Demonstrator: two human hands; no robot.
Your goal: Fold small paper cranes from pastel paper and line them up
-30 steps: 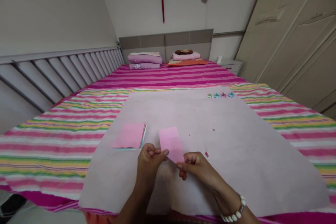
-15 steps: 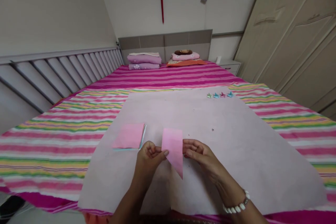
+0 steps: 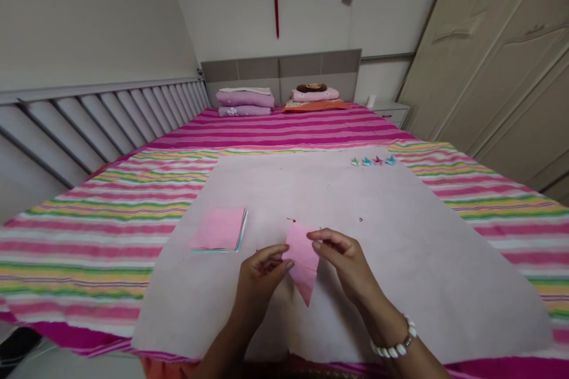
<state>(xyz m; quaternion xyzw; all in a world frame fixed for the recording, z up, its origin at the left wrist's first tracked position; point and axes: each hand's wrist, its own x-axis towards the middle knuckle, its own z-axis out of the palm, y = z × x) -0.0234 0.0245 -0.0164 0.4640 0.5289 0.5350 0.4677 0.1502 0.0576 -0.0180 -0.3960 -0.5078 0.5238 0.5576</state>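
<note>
"Pinching what, both hands?"

"Pink paper (image 3: 303, 254), near edge-center of the view. Left hand (image 3: 263, 277): fingers (image 3: 288, 265) closed on its left edge. Right hand (image 3: 345, 259): fingers closed on its upper right edge; can't tell how firmly."

"Why both sides?"

"Probably to keep it flat and steady. Looks raised over the pale sheet (image 3: 413, 272); can't tell if the tip touches."

"Orientation?"

"Narrow tip points to the pale sheet's near edge, broader end to the headboard (image 3: 279, 74). Long axis near-to-far, tip slightly right. Crease across it, below the middle."

"Around it?"

"Paper stack (image 3: 221, 228), pink on top, beyond and left of the left hand; likely parked within reach. Four folded paper pieces (image 3: 367, 162), row, far right; presumably out of the way. Pale sheet covers the striped bedding (image 3: 89, 254), likely as a plain base."
</note>
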